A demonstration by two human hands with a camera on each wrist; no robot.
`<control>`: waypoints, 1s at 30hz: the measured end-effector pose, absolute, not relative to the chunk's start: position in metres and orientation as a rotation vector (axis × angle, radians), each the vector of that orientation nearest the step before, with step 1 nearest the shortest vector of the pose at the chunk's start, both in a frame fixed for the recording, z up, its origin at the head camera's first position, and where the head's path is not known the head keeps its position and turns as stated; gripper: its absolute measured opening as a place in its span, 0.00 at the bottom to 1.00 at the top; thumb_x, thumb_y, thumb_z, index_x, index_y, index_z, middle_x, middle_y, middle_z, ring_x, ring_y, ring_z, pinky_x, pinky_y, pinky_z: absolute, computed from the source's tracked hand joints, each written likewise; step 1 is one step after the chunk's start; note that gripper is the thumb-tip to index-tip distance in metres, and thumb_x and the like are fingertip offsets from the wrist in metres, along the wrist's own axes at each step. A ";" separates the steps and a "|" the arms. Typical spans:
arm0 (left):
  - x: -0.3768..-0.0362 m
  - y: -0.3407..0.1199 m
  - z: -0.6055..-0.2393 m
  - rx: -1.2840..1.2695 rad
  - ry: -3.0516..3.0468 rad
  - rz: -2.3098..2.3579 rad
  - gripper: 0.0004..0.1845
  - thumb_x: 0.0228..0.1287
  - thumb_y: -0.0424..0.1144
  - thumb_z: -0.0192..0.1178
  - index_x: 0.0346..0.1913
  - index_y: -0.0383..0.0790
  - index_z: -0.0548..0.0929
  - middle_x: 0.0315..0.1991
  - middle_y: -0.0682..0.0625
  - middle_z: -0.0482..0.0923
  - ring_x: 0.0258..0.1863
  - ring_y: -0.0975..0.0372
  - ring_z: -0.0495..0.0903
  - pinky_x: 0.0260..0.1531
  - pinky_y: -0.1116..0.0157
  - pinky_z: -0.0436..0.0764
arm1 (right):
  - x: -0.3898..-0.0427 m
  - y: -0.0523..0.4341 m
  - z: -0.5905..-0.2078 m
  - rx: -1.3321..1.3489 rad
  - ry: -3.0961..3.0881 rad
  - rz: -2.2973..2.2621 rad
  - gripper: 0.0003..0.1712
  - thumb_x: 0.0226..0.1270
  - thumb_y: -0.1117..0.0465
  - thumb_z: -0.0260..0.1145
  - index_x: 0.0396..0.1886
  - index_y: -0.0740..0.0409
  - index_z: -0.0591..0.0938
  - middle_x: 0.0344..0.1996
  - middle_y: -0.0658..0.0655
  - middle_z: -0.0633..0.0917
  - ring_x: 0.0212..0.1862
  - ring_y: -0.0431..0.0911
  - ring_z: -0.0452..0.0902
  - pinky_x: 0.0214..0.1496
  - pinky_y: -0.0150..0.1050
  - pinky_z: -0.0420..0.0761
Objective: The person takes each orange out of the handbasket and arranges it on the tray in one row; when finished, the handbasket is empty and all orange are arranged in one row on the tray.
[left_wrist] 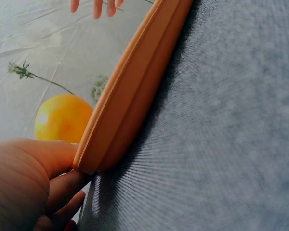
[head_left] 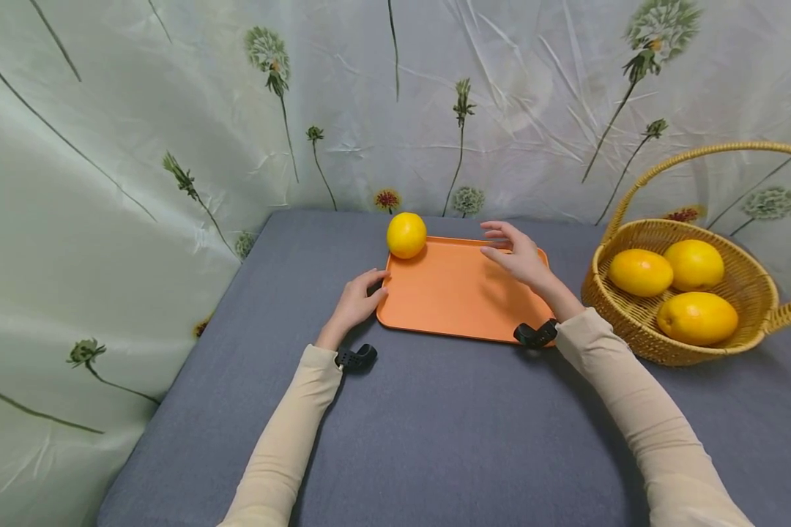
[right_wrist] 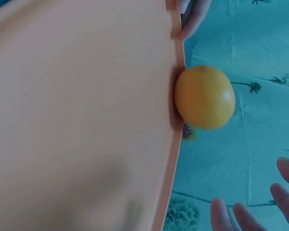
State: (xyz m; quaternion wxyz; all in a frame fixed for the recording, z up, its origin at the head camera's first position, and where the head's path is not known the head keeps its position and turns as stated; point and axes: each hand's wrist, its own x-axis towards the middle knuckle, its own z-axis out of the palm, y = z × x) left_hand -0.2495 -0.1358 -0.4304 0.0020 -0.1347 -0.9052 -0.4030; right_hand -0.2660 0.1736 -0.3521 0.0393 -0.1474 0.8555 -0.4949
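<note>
An orange rectangular tray [head_left: 458,289] lies flat on the table. A round yellow-orange fruit, looking like an orange [head_left: 406,236], sits in its far left corner. My left hand [head_left: 359,298] holds the tray's left rim; from the left wrist, a finger and thumb [left_wrist: 62,156] meet the tray's end [left_wrist: 130,96]. Above the right part of the tray hovers my right hand [head_left: 517,256], fingers spread and holding nothing. In the right wrist view its fingertips [right_wrist: 222,216] stand apart from the orange [right_wrist: 204,97].
To the right stands a wicker basket [head_left: 606,307] with a tall handle, holding three similar yellow-orange fruits [head_left: 697,318]. The table [head_left: 435,424] has a grey cloth. A flower-print curtain [head_left: 369,110] hangs behind and to the left.
</note>
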 end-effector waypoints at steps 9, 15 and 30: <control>-0.249 -0.136 -0.429 -0.422 -2.840 -1.265 0.22 0.65 0.37 0.54 0.62 0.38 0.74 0.65 0.41 0.70 0.71 0.51 0.61 0.71 0.52 0.60 | -0.253 0.198 -0.345 -0.429 2.692 -1.497 0.30 0.70 0.57 0.56 0.69 0.55 0.62 0.66 0.67 0.66 0.66 0.62 0.65 0.62 0.58 0.71; -0.249 -0.136 -0.430 -0.430 -2.835 -1.256 0.22 0.65 0.36 0.54 0.62 0.37 0.74 0.65 0.40 0.70 0.71 0.51 0.61 0.71 0.52 0.60 | -0.244 0.213 -0.343 -0.380 2.740 -1.528 0.29 0.69 0.56 0.56 0.69 0.55 0.63 0.65 0.66 0.67 0.65 0.61 0.66 0.62 0.58 0.71; -0.249 -0.136 -0.431 -0.417 -2.847 -1.256 0.22 0.66 0.37 0.53 0.62 0.39 0.73 0.65 0.41 0.70 0.71 0.51 0.60 0.71 0.52 0.60 | -0.226 0.254 -0.337 -0.355 2.889 -1.567 0.27 0.68 0.57 0.57 0.66 0.56 0.67 0.53 0.46 0.73 0.49 0.29 0.71 0.46 0.15 0.71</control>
